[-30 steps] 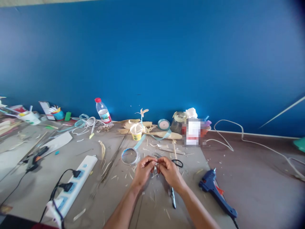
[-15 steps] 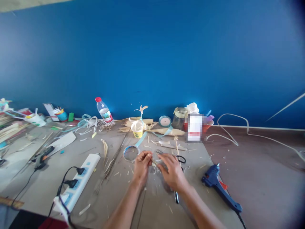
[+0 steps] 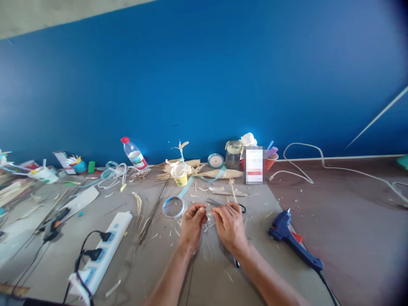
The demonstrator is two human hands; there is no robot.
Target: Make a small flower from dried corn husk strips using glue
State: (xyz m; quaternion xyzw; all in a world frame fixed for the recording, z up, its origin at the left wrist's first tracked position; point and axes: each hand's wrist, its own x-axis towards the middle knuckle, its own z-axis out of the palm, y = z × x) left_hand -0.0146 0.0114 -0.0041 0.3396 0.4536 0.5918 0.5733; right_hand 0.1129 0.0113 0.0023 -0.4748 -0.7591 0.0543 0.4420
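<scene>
A blue wall rises behind a grey table (image 3: 153, 272) strewn with pale scraps, and a ring-shaped roll (image 3: 164, 208) lies flat near its middle. Just right of the roll is the left hand (image 3: 191, 223), its thumb and fingers drawn into a narrow pinch. Farther right of the roll is the right hand (image 3: 230, 225), turned toward the left one, its thumb and forefinger also close together. A pale sliver (image 3: 209, 211) seems to show at the slim gap between the two sets of fingertips, to the right of the roll; it is too small to tell which hand holds it, or whether either does.

Scissors (image 3: 215, 202) lie right of the roll, partly hidden by the right hand, with a black handle loop peeking out past it. Beyond the roll stand a yellow paper cup (image 3: 180, 180) and, farther off to its left, a red-capped bottle (image 3: 136, 157). Beyond the roll and to its right are a ribbon spool (image 3: 216, 161) and a glass jar (image 3: 233, 156). Well to the right of the roll rests a blue glue gun (image 3: 295, 242); to its left, nearer the person, is a white power strip (image 3: 110, 250) with black plugs in it.
</scene>
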